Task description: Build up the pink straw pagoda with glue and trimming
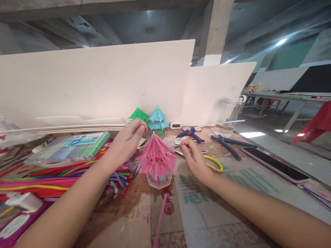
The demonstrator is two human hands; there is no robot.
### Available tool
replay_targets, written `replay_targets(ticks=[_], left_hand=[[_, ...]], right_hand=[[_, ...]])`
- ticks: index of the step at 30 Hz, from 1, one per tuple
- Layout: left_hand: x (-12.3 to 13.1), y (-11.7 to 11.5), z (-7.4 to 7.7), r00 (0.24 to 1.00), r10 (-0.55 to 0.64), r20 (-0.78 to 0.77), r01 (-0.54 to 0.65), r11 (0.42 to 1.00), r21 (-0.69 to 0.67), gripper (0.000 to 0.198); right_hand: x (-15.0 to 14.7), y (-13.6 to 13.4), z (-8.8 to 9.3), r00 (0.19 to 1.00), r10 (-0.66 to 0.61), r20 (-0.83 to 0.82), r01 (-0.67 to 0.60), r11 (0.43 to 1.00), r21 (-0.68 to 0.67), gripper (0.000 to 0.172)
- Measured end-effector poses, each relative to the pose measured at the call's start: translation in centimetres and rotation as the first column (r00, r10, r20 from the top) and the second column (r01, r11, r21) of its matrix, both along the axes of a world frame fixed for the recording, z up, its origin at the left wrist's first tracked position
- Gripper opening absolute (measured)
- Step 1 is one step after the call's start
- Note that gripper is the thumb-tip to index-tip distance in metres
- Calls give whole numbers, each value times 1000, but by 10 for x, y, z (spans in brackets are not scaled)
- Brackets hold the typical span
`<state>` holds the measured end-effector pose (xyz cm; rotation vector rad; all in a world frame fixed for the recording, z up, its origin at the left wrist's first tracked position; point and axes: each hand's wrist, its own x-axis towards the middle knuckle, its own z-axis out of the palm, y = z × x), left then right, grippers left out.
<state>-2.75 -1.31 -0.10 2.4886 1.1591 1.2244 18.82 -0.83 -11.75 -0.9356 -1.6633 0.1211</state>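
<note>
Loose pink stem bottom centre. Pink tower model mid-frame on the table. Left hand pinched shut just above its tip; right hand pinched beside it, contents unclear. Likely roof-tip work; needs steady fingers.

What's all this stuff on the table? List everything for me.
pink tower: one, pink, table centre
green tower: one, green, behind it
blue tower: one, blue, beside the green one
fuzzy wires: heap, many colours, left
plastic case: one, clear, left rear
glue gun: one, blue, centre rear
pliers: one, blue handles, right
jar: one, clear, right rear
phone: one, dark, far right
ring: one, yellow, right of centre
boards: two, white, standing behind
left hand: one, fingers pinched, by pink tower's tip
right hand: one, fingers pinched, right of pink tower
</note>
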Motion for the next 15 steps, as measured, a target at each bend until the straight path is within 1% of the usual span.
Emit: replay_targets(ticks=[2,3,5,7,8,9,11,15], left_hand=[[1,-4,1,991,66,-113,-67,998,-4,33],[2,-6,2,982,80,-174,-85,996,-19,36],[3,-9,1,969,51,-242,-70,995,-70,33],[4,-12,-1,978,19,-210,-41,994,-100,22],[5,-12,-2,984,22,-174,-39,995,-94,23],[6,-12,-4,989,37,-143,-49,996,-80,28],[8,-11,-6,990,73,-121,-80,995,-59,35],[11,-9,-8,989,78,-127,-86,995,-59,31]], right_hand=[[0,10,-12,1000,-9,9,9,998,-66,17],[1,13,-16,1000,-2,25,4,996,-85,17],[0,16,-20,997,25,70,-16,993,-120,18],[-1,15,-22,989,71,133,-52,988,-143,17],[-2,14,-23,980,101,169,-75,985,-153,17],[-3,14,-24,970,134,205,-102,982,-162,19],[-6,13,-24,944,200,263,-157,972,-178,22],[-7,11,-22,895,325,304,-268,939,-214,28]])
